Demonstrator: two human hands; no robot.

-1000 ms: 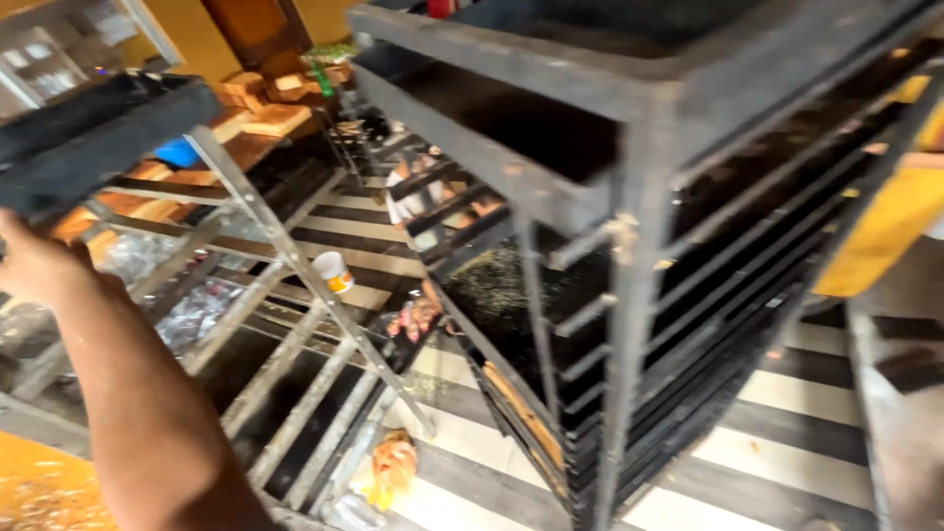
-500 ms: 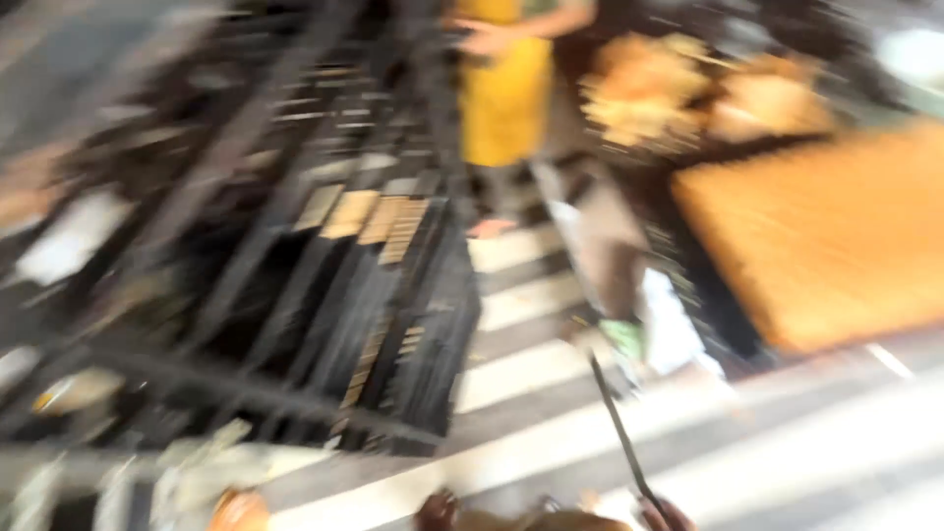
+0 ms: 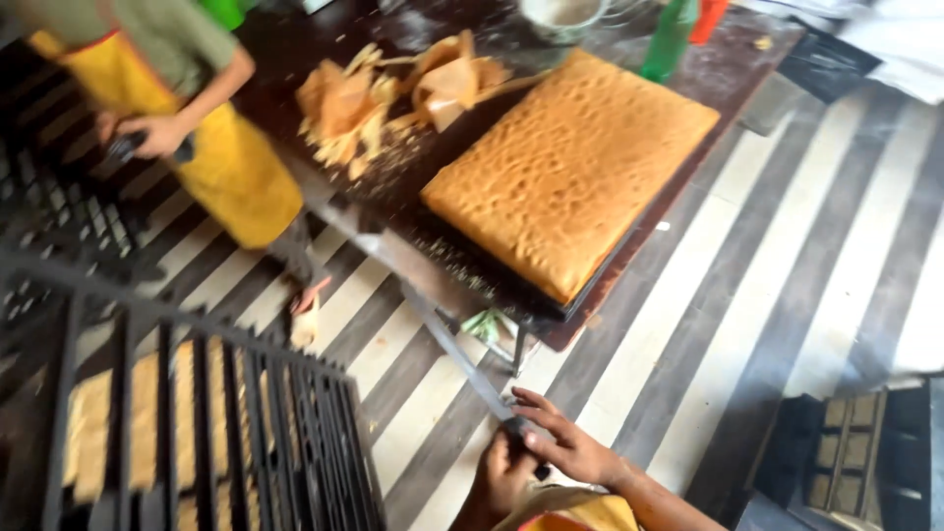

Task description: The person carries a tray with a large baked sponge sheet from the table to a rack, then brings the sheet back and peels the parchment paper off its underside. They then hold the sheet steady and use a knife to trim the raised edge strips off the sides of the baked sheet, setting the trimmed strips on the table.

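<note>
Steel blade: long knife point(image 3: 460, 356), thin, straight and grey, rising up and to the left from the hands towards the table edge; dark handle end sits between the two hands.
Left hand point(image 3: 503, 474): fingers curled shut around the knife handle, seen from the back of the hand, low in frame.
Right hand point(image 3: 562, 441): just right of the left one, fingers stretched out and loosely spread, fingertips touching the handle where the left hand grips; not closed on it.
Sponge slab point(image 3: 572, 169): well above the hands, large flat rectangle, golden-brown, surface pitted and porous, corners rounded; lies on a dark tray point(image 3: 600, 278) whose edge shows along its lower right side.
Table point(image 3: 393, 246): dark top, crumb-scattered, up and left of the hands.
Paper scraps point(image 3: 393, 93): crumpled brown baking paper, beyond the slab's left end.
Rack point(image 3: 197, 423): left of the hands, black metal bars, pale sponge sheets visible beneath.
Other person point(image 3: 187, 108): far upper left, yellow apron, own hand at the waist.
Floor point(image 3: 787, 275): broad grey and cream stripes.
</note>
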